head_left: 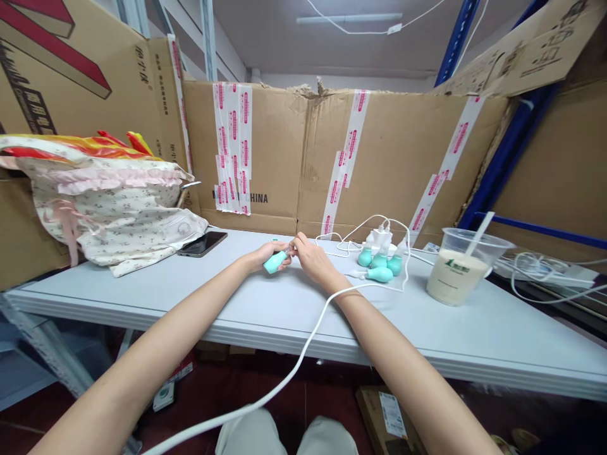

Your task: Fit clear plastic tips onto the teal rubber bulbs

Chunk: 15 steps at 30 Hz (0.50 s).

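My left hand (265, 254) is closed around a teal nasal aspirator bulb (275, 262), held just above the table with its clear tip pointing up and right. My right hand (310, 254) meets it from the right, fingers pinched at the tip's end. Whatever lies between those fingertips is hidden. To the right of my hands, several similar bulbs (380, 260) with clear tips stand together, and another aspirator (379, 274) lies on its side in front of them. A small green piece (275, 239) shows just behind my left hand.
A white cable (303, 354) crosses over my right forearm and loops around the bulbs near a white plug block (379, 237). A drink cup (458, 272) with a straw stands right. A phone (203, 244) and floral cloth bag (118, 202) lie left. Cardboard (279, 145) walls the table's back.
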Available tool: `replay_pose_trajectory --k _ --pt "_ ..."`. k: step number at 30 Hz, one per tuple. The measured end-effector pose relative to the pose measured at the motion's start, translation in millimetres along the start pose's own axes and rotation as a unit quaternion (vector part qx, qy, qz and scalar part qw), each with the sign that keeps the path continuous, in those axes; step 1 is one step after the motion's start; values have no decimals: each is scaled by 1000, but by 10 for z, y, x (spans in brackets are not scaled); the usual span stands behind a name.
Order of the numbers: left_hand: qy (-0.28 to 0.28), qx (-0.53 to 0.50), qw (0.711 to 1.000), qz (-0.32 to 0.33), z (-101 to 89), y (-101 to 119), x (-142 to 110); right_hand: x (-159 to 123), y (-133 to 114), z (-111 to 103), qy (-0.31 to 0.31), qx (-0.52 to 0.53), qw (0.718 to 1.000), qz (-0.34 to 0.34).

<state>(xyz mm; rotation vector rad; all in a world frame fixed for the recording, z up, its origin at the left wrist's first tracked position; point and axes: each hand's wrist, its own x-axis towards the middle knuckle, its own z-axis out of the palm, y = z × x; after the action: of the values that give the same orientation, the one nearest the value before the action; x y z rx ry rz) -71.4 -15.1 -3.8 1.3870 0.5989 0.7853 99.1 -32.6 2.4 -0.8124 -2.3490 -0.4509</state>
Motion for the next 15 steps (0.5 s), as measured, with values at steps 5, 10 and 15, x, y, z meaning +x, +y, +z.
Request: replay_pose_trajectory --k 5,10,15 --pt "-4 6 1000 6 -1 33 -9 -2 -6 0 24 59 998 25" --pt "9 8 1000 13 -11 46 -14 24 -47 69 75 101 987 102" --pt "54 12 998 34 -102 -15 35 37 51 97 171 101 944 262"
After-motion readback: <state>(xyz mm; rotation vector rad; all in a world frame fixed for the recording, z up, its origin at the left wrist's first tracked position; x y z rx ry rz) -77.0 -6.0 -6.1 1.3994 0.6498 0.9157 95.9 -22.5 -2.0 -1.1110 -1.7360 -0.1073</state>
